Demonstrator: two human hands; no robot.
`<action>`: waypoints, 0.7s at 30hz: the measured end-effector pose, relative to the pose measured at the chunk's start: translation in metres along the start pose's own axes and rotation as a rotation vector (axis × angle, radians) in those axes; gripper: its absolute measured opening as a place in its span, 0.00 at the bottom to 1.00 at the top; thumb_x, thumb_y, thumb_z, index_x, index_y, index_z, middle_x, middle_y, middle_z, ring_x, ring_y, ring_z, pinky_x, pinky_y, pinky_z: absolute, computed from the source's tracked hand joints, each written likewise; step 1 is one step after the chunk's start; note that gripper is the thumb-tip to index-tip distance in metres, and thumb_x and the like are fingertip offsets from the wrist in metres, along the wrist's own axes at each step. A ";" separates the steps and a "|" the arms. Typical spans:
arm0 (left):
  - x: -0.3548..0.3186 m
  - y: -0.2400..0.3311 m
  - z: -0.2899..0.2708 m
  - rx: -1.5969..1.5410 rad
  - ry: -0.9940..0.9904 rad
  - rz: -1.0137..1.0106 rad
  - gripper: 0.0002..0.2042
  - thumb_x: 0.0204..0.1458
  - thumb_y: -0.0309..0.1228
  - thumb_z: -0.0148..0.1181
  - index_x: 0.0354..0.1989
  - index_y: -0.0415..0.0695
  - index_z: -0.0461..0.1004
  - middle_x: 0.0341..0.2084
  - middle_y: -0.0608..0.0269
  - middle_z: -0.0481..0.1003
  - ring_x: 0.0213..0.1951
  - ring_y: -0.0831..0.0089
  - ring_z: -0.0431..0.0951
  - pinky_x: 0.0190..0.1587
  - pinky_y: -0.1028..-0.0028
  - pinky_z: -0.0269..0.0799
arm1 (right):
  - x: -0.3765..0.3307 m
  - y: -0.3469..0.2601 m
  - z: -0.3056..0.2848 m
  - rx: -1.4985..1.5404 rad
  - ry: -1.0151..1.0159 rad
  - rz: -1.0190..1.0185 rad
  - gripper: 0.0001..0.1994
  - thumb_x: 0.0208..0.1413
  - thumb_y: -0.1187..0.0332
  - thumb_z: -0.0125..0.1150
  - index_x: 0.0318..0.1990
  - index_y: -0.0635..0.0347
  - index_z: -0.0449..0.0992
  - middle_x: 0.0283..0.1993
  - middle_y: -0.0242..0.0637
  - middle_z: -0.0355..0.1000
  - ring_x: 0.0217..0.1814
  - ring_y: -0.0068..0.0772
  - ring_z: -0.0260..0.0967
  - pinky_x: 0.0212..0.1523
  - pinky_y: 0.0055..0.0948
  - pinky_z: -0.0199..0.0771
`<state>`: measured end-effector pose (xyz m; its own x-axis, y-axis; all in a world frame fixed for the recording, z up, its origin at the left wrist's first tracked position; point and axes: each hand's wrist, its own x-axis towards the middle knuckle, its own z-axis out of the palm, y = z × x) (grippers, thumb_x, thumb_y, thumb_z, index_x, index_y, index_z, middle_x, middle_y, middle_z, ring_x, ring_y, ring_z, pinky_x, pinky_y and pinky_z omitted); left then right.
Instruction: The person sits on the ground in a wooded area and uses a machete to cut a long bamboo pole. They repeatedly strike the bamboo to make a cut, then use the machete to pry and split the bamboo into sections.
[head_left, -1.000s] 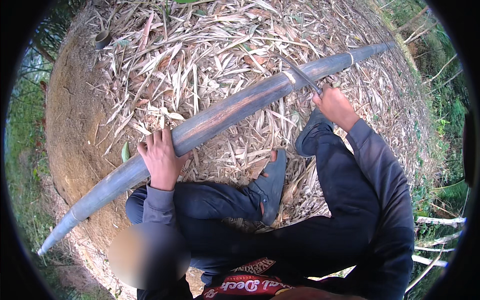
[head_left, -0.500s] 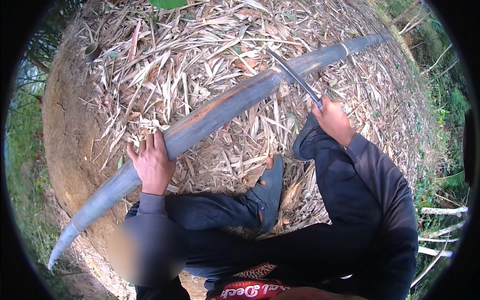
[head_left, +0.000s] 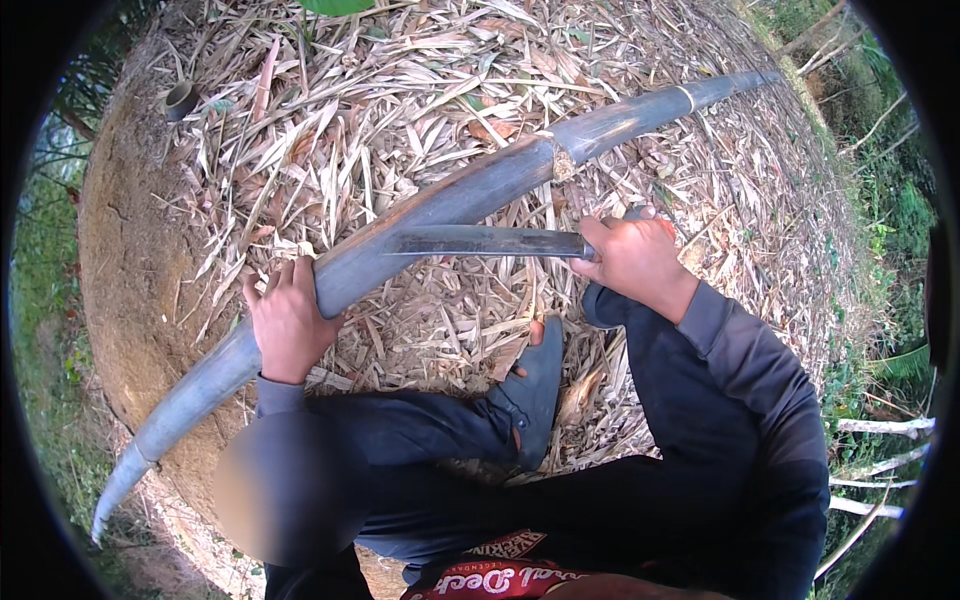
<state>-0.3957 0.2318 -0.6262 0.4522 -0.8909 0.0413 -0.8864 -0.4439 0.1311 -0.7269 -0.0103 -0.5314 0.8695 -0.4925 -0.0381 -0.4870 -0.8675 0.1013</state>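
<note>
Long grey bamboo pole (head_left: pixel 440 205) ran diagonally across the ground, low end at lower left, thin end at upper right; everything below placed against it. Small cut stump (head_left: pixel 180 100) stood in bare dirt above the pole's lower half, well apart from it. Left hand (head_left: pixel 288 325) sat on the pole's lower third, grip wrapped tight around the underside, fingers curled over the near edge, holding the pole. Dry leaf litter (head_left: pixel 400 90) covered the ground above and below the pole. Knife blade (head_left: pixel 485 241) lay flat, roughly level, just below the pole's middle, tip pointing left and touching or nearly touching the pole; could not tell which. Pale ring joint (head_left: pixel 560 160) marked the pole above the blade's right end. Dark shoe (head_left: pixel 535 395) rested on the litter below the pole's middle, toe up. Right hand (head_left: pixel 635 258) was below the pole's upper half, grip closed firmly on the knife handle, handle itself mostly hidden by fingers. Green plants (head_left: pixel 890 210) edged the ground beyond the pole's thin end.
</note>
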 end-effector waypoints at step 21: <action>-0.007 0.009 0.003 0.025 -0.021 0.025 0.43 0.30 0.35 0.81 0.61 0.41 0.69 0.49 0.54 0.78 0.51 0.56 0.79 0.68 0.46 0.55 | 0.005 0.087 0.032 0.230 0.014 0.630 0.16 0.56 0.55 0.64 0.36 0.61 0.80 0.26 0.56 0.77 0.33 0.63 0.78 0.40 0.54 0.79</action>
<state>-0.4078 0.2338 -0.6286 0.4283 -0.9033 0.0230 -0.8995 -0.4239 0.1059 -0.7671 -0.0903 -0.5545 0.4139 -0.9099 -0.0280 -0.9056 -0.4084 -0.1148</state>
